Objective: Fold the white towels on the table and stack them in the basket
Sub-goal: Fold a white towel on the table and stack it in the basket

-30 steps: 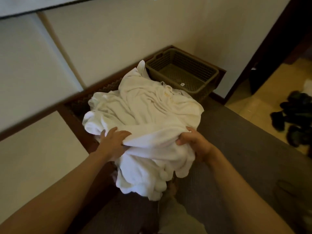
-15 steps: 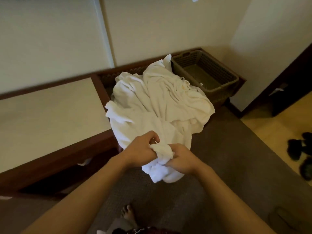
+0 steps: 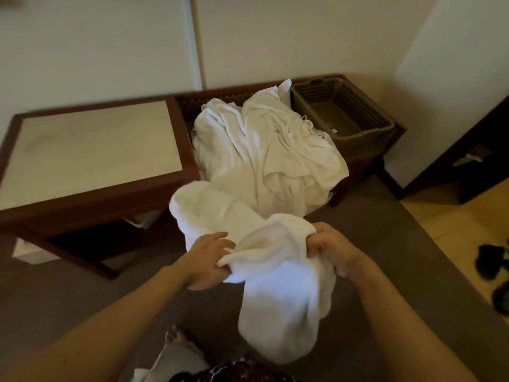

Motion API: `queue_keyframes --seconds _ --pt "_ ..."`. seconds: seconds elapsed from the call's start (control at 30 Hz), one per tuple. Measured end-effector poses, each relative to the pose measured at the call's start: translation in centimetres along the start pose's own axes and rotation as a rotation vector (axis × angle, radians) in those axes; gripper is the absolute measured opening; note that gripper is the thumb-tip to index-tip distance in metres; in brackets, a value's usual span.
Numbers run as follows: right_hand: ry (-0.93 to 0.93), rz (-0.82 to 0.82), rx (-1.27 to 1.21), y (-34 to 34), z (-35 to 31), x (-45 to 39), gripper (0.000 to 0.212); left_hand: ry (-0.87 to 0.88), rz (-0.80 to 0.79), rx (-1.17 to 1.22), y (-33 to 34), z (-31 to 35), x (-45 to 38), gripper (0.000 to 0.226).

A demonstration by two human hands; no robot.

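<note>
Left hand (image 3: 210,260) gripping white towel (image 3: 278,285), right hand (image 3: 332,250) apparently clenched on its bunched edge

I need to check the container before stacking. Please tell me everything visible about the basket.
The basket is a rectangular laundry basket that looks like olive-brown plastic, with perforated lattice walls, a solid floor and a handle slot in its far rim. It stands upright at the right end of the low wooden bench, near the wall corner. No towel lies inside; the white towel pile reaches its left side.
</note>
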State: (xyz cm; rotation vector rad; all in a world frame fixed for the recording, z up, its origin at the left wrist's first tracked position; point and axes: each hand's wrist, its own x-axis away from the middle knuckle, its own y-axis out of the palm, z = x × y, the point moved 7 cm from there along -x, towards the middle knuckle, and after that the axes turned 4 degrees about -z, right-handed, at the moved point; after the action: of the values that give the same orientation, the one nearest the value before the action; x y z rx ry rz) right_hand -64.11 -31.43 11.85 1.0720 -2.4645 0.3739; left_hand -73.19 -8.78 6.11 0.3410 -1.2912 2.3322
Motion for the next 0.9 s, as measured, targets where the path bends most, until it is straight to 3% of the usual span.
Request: queue_keyframes --seconds 0.03,0.1,0.17,0.23,0.27,0.33,0.43,0.47,0.53,0.57,0.63,0.77,0.9 --pt "0.016 0.046 0.048 -0.4 0.7 -0.1 0.065 -0.054 -0.072 0.097 1.2 0.5 0.9 0.052" --pt "0.036 0.124 0.139 -0.7 1.2 -0.3 0.064 -0.182 -0.169 0.382 3.9 0.4 2.3 0.045" --pt "0.036 0.139 0.221 0.3 1.6 -0.8 0.039 -0.293 -0.125 0.558 5.0 -0.7 3.6 0.031" --pt "0.009 0.150 0.362 1.9 1.3 -1.5 0.017 -0.350 0.026 0.667 4.4 -2.6 5.0 0.020" --pt "-0.006 0.149 0.463 2.8 0.9 -1.9 0.026 -0.376 0.119 0.736 3.8 -3.8 6.0 0.018" --pt "-0.024 0.121 0.644 5.2 0.1 -2.6 0.069 -0.416 0.257 0.862 2.5 -6.0 8.2 0.027" --pt "-0.163 -0.064 0.681 10.8 -1.3 -3.8 0.111 -0.338 0.260 0.923 1.0 -7.2 10.6 0.047" --pt "-0.220 -0.151 0.693 13.4 -1.9 -4.2 0.115 -0.294 0.238 0.923 0.5 -7.0 11.4 0.042" --pt "-0.318 -0.283 0.782 18.3 -3.3 -4.8 0.118 -0.216 0.174 0.804 -0.4 -5.6 13.1 0.012" --pt "-0.362 -0.323 0.842 20.3 -3.8 -5.3 0.116 -0.167 0.124 0.725 -0.7 -4.8 13.7 0.013" --pt "-0.413 -0.376 0.957 24.4 -4.4 -6.2 0.096 -0.102 0.077 0.588 -1.4 -4.1 16.1 0.039" --pt "-0.332 -0.437 1.048 29.8 -4.0 -7.0 0.032 -0.154 0.214 0.527 -2.0 -6.8 21.9 0.034" --pt "-0.413 -0.406 0.889 33.2 -6.0 -6.3 0.022 -0.303 0.449 0.509 -0.7 -12.4 27.3 0.029"
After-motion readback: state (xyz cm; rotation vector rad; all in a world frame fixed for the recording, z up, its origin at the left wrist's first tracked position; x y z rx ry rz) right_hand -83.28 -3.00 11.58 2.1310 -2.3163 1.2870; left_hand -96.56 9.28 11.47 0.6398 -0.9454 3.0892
